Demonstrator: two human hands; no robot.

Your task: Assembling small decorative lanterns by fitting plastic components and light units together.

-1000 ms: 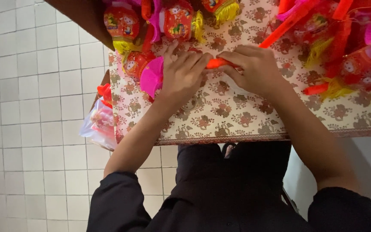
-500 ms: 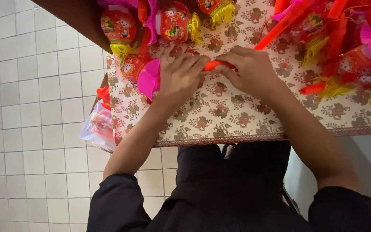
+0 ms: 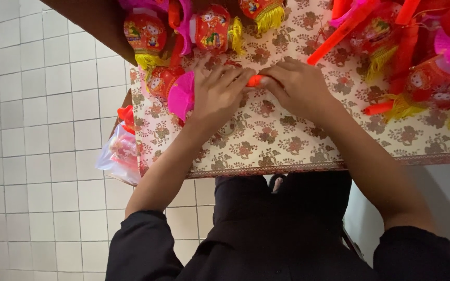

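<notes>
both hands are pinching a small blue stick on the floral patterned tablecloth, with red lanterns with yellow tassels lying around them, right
Not quite: the small stick is orange, not blue, as the head view shows. The rest holds: the left hand and right hand meet on it over the floral patterned tablecloth, with red lanterns with yellow tassels lying around them.

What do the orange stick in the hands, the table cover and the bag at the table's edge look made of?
Orange stick: probably plastic, smooth and evenly coloured; mostly hidden between the left hand and right hand.
Table cover: looks like printed cloth or vinyl, matte, with a repeating floral pattern and a trimmed border; which one is unclear.
Bag: thin clear plastic film, glossy and crinkled, contents showing through.
</notes>
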